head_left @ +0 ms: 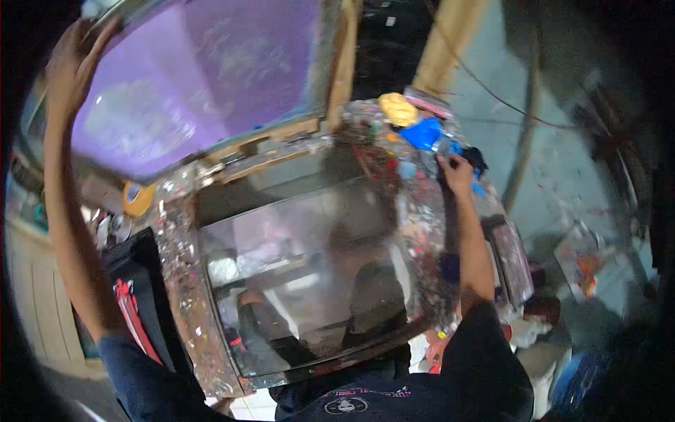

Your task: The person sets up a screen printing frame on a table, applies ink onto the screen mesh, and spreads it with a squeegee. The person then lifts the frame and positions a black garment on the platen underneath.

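A purple screen (204,77) in a wooden frame stands raised and tilted at the back of the paint-spattered table (179,281). My left hand (70,67) is up at the frame's upper left edge, its fingers bent over the rim. On the right, my right hand (457,172) is closed at the table's edge, beside a blue cloth (422,133) and a dark rag (474,160); what its fingers pinch is too small to make out. Between my arms lies a glossy glass plate (309,274) with reflections in it.
A yellow cloth (398,110) sits at the table's back right corner. On the left are a roll of yellow tape (138,199) and a black piece with a red print (133,316). A cable (492,95) hangs along the wall at the right.
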The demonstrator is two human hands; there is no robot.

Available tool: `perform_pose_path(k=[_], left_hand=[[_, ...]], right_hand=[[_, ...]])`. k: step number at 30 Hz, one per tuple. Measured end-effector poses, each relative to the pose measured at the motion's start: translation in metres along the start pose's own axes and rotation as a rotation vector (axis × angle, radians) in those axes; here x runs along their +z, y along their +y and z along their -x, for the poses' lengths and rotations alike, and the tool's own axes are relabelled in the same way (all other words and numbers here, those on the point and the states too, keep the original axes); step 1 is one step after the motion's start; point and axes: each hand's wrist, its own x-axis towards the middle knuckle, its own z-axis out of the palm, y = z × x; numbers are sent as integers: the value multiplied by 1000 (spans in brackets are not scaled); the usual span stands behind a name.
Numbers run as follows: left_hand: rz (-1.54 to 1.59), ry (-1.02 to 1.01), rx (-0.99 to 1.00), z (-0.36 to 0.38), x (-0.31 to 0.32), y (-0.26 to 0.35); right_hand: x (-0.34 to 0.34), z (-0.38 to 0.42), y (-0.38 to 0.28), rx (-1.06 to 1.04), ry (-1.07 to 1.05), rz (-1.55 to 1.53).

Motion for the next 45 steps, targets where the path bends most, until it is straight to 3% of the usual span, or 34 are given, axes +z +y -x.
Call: perform_pose_path(k=[1, 2, 3, 4, 6, 7, 8, 10, 12, 13, 16, 20, 29, 31, 33, 36, 38, 41, 45], left_hand=[[-61, -80, -15, 15, -33, 19], [-223, -59, 204, 34, -70, 22], [-223, -129, 226, 58, -106, 39], [98, -88, -40, 77, -142, 67], [161, -98, -78, 129, -208, 102], [389, -198, -127, 150, -235, 125], [310, -373, -118, 182, -261, 138], [567, -594, -213, 231, -297, 177], [628, -749, -135, 266, -318, 215], [673, -699, -91, 280, -320, 236], [816, -875, -133, 333, -319, 280], [808, -824, -160, 395, -305, 320], [847, -757, -174, 418, -295, 335], [852, -750, -159, 425, -290, 337], [836, -759, -154, 431, -289, 336], [926, -848, -201, 393, -295, 322], [971, -911, -335, 384, -292, 312], [969, -791, -386, 344, -278, 309], [1183, -433, -431, 266, -243, 357]], right_hand=[[-6, -8, -5, 216, -186, -109], [13, -16, 17, 282, -205, -256], [26, -18, 26, 318, -120, -324], [7, -13, 2, 312, -99, -231], [24, -19, 16, 281, -26, -385], [23, -28, 15, 254, -49, -447], [21, -28, 16, 235, -78, -505], [18, -34, 14, 205, -134, -527], [17, -39, 11, 194, -174, -459], [6, -40, -3, 247, -259, -452], [3, -47, -13, 121, -250, -319], [-16, -47, -26, 25, -268, -450], [-28, -41, -29, -36, -285, -421], [-18, -56, 0, -117, -298, -356], [-30, -54, -18, -136, -322, -245], [-41, -63, -20, -219, -249, -153], [-69, -63, -46, -252, -271, -205], [-122, -48, -110, -339, -243, -219], [-205, -7, -227, -488, -313, -239]])
